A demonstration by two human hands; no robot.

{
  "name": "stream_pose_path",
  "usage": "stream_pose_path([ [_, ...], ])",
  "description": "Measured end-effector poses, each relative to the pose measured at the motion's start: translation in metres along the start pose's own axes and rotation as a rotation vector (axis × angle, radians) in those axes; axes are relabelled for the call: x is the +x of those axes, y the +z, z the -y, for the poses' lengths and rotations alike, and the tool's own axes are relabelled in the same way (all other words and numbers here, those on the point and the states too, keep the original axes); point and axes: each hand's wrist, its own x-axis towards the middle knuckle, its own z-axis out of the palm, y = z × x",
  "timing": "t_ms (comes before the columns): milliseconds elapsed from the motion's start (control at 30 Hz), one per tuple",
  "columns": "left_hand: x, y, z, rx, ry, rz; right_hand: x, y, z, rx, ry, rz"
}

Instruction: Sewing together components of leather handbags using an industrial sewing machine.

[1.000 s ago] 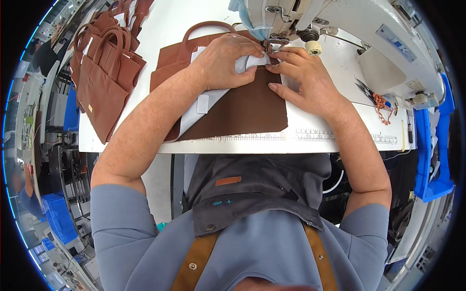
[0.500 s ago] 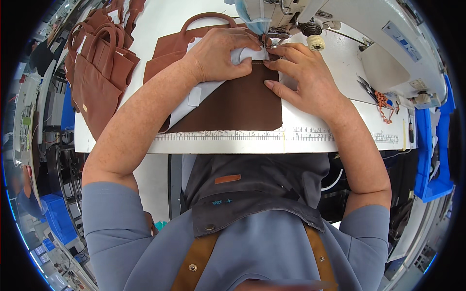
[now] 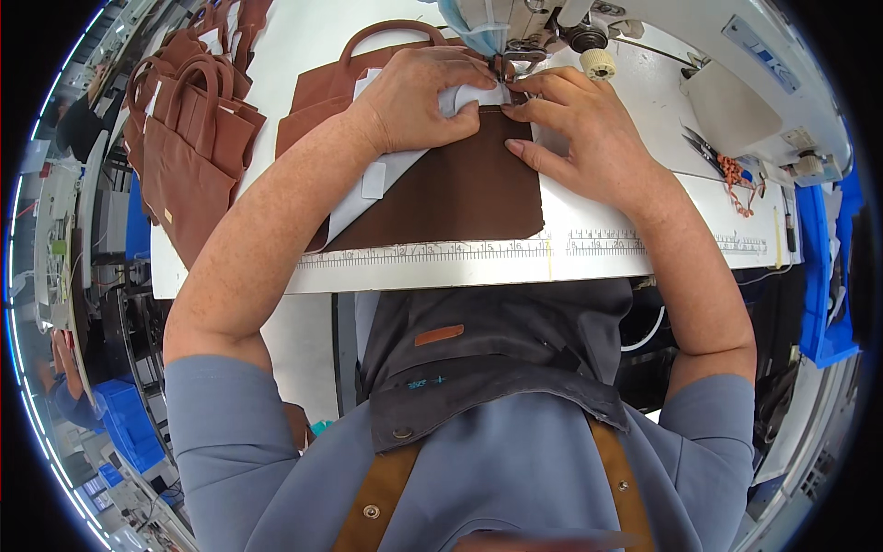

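a brown bag piece is lying on the white table at the sewing machine, showing a smooth dark panel, a reddish side, an arched handle and pale lining bearing a white tag. the left hand is pinching the lining; the right hand is resting spread, fingertips touching the panel's edge.

I monitor the bare left hand, curled, left of the cream ridged round knob; bare right hand, spread, below it.
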Motion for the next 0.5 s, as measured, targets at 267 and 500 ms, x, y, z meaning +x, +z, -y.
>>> stream_pose_path([
  [267, -0.002, 0.0014, 0.0041, 0.02, 0.039, -0.018, -0.0015, 0.0026, 0.0018, -0.012, 0.011, 0.003],
  [500, -0.001, 0.0028, 0.0019, 0.053, 0.043, -0.051, -0.0005, 0.0052, -0.002, -0.036, 0.014, -0.023],
])
